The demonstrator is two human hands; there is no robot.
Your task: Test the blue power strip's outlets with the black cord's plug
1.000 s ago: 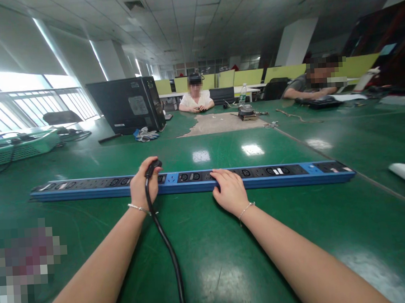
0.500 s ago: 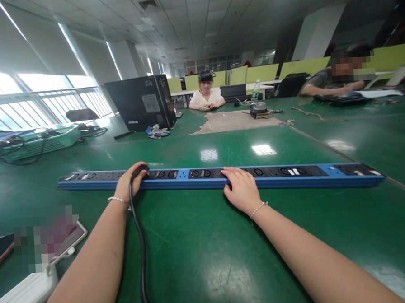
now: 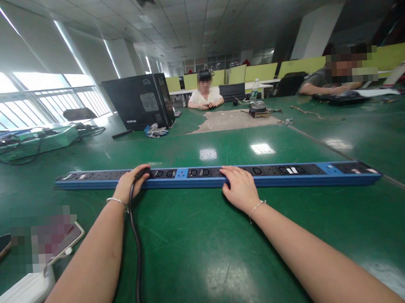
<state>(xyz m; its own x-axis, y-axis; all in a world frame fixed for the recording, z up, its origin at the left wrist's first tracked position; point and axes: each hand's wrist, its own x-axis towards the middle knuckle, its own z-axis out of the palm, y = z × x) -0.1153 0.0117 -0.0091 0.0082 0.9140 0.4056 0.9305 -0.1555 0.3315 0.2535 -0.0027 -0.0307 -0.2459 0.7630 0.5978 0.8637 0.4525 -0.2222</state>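
Lying lengthwise across the green table is a long blue and black power strip (image 3: 187,184) with several sockets along its top. My left hand (image 3: 127,185) is closed around the black plug (image 3: 143,173) of a power cord, low over the sockets left of the middle. Fingers partly cover the plug, so I cannot tell how far it sits in a socket. The black cord (image 3: 137,250) runs down from it toward me. Right of the middle, my right hand (image 3: 240,188) grips the strip, fingers over the top and thumb at the front side.
A phone (image 3: 69,240) and a white object (image 3: 24,292) lie at the near left. Farther back are a green basket (image 3: 42,144) of cables, a black computer case (image 3: 137,103), gloves (image 3: 156,130) and a bottle (image 3: 254,90). Two people sit across the table.
The left hand and plug have tipped slightly, with the plug lying a little lower and farther right. The right hand keeps its grip. The whole view has shifted slightly.
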